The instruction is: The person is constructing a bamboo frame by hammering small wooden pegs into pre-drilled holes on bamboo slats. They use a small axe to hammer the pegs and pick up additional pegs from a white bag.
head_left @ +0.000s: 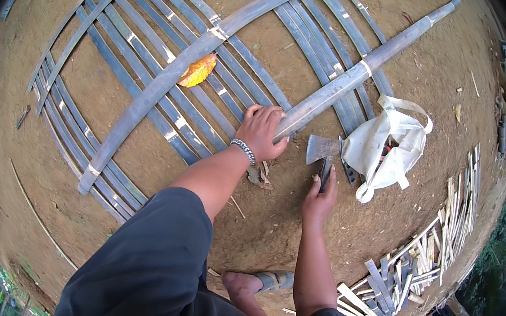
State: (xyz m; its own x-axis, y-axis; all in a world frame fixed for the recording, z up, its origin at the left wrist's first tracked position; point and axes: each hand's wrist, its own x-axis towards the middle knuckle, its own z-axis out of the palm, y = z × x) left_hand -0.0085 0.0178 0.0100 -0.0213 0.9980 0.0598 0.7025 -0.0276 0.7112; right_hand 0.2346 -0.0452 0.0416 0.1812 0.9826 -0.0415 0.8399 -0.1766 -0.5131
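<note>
Far left on the packed brown dirt ground point(35, 152) lies a fan of flat, grey split-bamboo slats point(123, 37), smooth and curved, with a broad half-round bamboo pole point(148, 93) and a dry orange leaf point(197, 70) lying across them. The left hand point(262, 133) presses palm-down, grip spread flat on the cut end of a second long bamboo pole point(363, 70) that runs up to the right. Just beside it, the right hand point(319, 200) has its grip clenched on the handle of a hatchet point(322, 150), steel head resting on the soil. A crumpled white bag point(388, 148) lies next to it; pale offcut strips point(422, 264) crowd the right edge. The hatchet handle is mostly hidden.
</note>
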